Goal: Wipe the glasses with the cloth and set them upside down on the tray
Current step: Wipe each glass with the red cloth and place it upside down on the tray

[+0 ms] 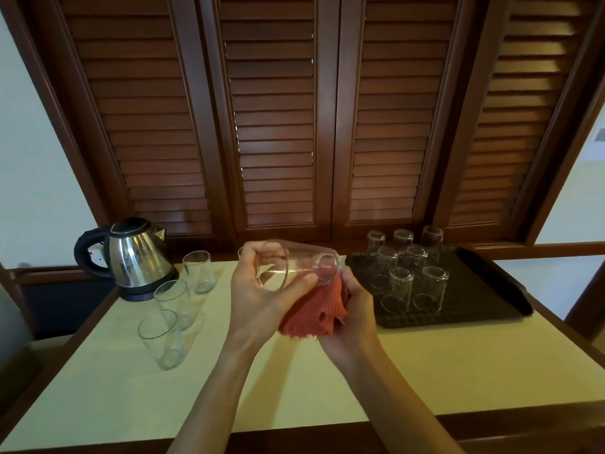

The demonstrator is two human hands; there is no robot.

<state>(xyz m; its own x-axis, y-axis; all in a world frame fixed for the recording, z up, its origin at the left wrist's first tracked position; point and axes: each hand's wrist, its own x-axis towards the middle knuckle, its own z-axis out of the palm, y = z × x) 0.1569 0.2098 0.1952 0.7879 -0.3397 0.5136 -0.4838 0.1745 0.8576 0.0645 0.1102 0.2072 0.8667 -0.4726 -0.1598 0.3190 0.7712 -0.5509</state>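
Note:
My left hand [258,290] grips a clear glass [296,265] that lies on its side above the table, its mouth towards the left and its base towards the right. My right hand [355,303] holds a red cloth [312,317] bunched under the glass's base. A dark tray [474,309] at the right carries several glasses [397,290] standing upside down. Three upright glasses [162,337] stand on the table at the left.
A steel electric kettle [136,257] with a black handle sits at the table's back left. The cream table top [229,404] has a wooden edge in front. Brown louvred shutters [278,126] rise behind the table.

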